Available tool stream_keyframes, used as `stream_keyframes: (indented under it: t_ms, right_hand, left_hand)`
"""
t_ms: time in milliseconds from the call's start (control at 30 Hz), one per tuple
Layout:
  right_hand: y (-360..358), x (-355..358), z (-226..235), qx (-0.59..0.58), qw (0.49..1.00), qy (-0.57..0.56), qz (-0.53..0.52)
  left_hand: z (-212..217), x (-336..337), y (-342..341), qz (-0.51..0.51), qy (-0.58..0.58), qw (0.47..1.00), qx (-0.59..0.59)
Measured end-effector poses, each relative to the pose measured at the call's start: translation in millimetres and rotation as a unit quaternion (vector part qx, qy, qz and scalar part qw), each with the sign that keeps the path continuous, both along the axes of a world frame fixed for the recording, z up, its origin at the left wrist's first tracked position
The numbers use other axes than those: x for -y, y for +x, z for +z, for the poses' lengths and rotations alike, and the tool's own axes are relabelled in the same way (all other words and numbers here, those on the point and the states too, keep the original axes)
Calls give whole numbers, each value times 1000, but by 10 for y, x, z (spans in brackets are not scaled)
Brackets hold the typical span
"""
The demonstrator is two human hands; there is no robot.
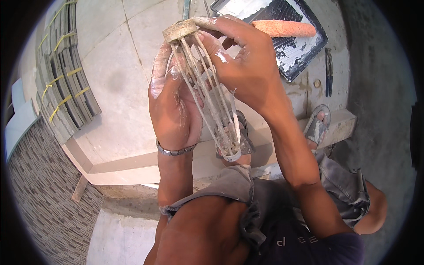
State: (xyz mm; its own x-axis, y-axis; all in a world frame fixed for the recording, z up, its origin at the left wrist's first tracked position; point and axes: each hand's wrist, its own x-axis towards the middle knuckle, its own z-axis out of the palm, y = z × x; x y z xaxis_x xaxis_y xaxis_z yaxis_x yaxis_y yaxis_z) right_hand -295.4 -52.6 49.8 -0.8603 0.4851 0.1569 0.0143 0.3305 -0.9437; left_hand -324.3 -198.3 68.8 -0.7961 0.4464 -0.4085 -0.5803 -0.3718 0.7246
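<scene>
Both hands up in front of the chest, together on one thing: a paint-roller wire cage, crusted in pale dried plaster, round end cap at top, wires running down to a ring at the bottom. Left hand cups it from behind, palm open toward the camera, fingers streaked white, metal bracelet on the wrist. Right hand wraps over the upper part from the right, fingertips pinched at the end cap. Cage sits tilted, cap up-left, ring down-right, above the knees. Below on the pale tiled floor: black paint tray top right with an orange roller sleeve lying across it, a dark tool just right of the tray. Stack of grey tiles strapped with yellow bands at left. Sandalled foot on a ledge at right.
</scene>
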Motion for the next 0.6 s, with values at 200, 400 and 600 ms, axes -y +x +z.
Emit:
stream_keyframes:
  t_ms: [200, 400, 600]
  right_hand:
    - [122, -151, 201, 27, 997, 61, -26]
    - [285, -265, 356, 30, 999, -33, 1]
    - [530, -146, 618, 102, 994, -45, -22]
  left_hand:
    - [12, -154, -63, -26, 61, 997, 33]
    - [15, -225, -55, -37, 3, 999, -3]
    - [9, -315, -18, -2, 15, 1000, -16]
